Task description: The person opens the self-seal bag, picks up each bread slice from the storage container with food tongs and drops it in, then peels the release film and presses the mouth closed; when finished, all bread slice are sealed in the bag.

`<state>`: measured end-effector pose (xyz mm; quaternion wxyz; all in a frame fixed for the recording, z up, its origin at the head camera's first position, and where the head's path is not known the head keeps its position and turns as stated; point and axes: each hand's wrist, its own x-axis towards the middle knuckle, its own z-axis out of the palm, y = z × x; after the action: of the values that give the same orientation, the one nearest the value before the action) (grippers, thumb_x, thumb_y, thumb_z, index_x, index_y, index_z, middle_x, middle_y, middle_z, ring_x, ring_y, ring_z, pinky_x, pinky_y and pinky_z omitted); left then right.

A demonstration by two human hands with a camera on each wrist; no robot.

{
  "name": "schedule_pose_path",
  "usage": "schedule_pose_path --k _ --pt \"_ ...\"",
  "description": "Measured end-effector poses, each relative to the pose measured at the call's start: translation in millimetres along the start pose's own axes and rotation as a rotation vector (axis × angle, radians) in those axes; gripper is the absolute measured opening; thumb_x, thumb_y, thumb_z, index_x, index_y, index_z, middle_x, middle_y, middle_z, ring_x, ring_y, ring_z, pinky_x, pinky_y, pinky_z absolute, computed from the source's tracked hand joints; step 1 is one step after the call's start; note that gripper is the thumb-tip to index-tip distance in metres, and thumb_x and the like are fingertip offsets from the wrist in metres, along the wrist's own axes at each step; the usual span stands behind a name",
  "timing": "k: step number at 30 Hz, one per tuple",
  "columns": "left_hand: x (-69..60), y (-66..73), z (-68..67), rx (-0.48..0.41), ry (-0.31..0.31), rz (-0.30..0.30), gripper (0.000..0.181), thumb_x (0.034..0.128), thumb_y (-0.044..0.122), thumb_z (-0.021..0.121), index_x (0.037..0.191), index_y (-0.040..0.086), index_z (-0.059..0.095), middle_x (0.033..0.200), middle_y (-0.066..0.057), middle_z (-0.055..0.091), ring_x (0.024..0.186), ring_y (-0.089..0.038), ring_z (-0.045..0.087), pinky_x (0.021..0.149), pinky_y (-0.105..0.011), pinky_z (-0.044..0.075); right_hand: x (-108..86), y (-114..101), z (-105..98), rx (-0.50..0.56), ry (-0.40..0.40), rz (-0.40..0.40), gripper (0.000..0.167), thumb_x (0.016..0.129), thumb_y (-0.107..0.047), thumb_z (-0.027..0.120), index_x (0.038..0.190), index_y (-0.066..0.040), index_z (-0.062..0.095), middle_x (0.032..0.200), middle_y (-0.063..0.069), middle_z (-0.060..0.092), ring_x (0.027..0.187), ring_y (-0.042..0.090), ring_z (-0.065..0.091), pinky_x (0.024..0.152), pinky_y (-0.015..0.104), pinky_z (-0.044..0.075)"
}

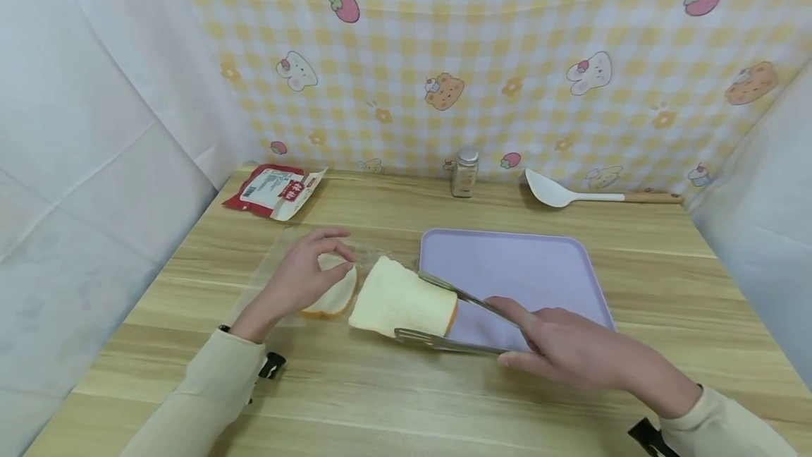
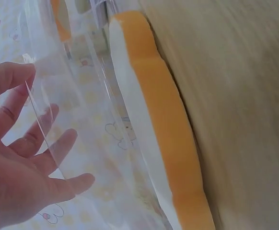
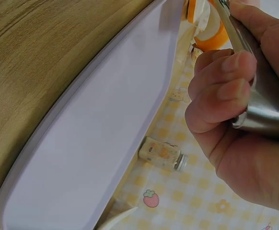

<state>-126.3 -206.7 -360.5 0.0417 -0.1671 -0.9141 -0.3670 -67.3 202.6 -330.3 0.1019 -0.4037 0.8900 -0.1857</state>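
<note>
The right hand point(image 1: 564, 344) holds silver metal tongs point(image 1: 469, 347) around a white, orange-crusted bread slice point(image 1: 402, 298) at the left edge of the flat lavender tray point(image 1: 514, 266); left of the tray, the left hand point(image 1: 304, 275) pinches a clear plastic bag point(image 2: 60, 88); unbagging seems underway, likely needing a lift traywards

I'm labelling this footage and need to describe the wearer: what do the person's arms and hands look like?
The left sleeve and right sleeve are plain, long and pale cream. A small black fitting shows by each cuff, one on the left, one on the right. The left hand and right hand wear no gloves.
</note>
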Motion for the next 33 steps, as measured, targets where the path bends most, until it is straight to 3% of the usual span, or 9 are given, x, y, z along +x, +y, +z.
schedule_pose_path --k 6,14,24,33 --pt "2.5 1.2 3.8 -0.033 -0.033 -0.011 0.005 0.0943 0.011 0.07 0.095 0.006 0.07 0.144 -0.021 0.063 0.14 -0.045 0.053 0.113 -0.067 0.04 0.7 -2 1 -0.027 0.001 0.0 0.065 0.106 -0.048 0.061 0.157 -0.014 0.038 0.061 -0.023 0.04 0.058 -0.007 0.042 0.063 0.021 0.044" --pt "5.4 3.7 8.2 -0.017 -0.043 -0.002 0.005 0.0959 0.012 0.069 0.092 0.014 0.068 0.139 -0.02 0.066 0.135 -0.047 0.057 0.114 -0.068 0.039 3.1 -7 1 -0.018 -0.03 0.023 0.066 0.107 -0.052 0.058 0.159 -0.016 0.036 0.061 -0.021 0.04 0.061 -0.005 0.044 0.065 0.024 0.046" --pt "3.6 7.1 11.6 0.037 -0.024 0.008 0.004 0.095 0.011 0.07 0.092 0.014 0.07 0.139 -0.018 0.068 0.136 -0.042 0.057 0.117 -0.067 0.031 4.6 -7 0 0.009 -0.061 0.032 0.068 0.107 -0.053 0.056 0.159 -0.015 0.035 0.06 -0.02 0.041 0.063 -0.004 0.047 0.068 0.026 0.049" --pt "1.9 9.8 13.0 0.003 0.011 0.0 0.003 0.0945 0.01 0.066 0.093 0.012 0.067 0.144 -0.018 0.064 0.139 -0.046 0.051 0.12 -0.068 0.027 3.5 -6 -1 0.038 -0.07 0.048 0.068 0.107 -0.053 0.057 0.159 -0.015 0.036 0.06 -0.021 0.043 0.06 -0.005 0.045 0.066 0.023 0.045"
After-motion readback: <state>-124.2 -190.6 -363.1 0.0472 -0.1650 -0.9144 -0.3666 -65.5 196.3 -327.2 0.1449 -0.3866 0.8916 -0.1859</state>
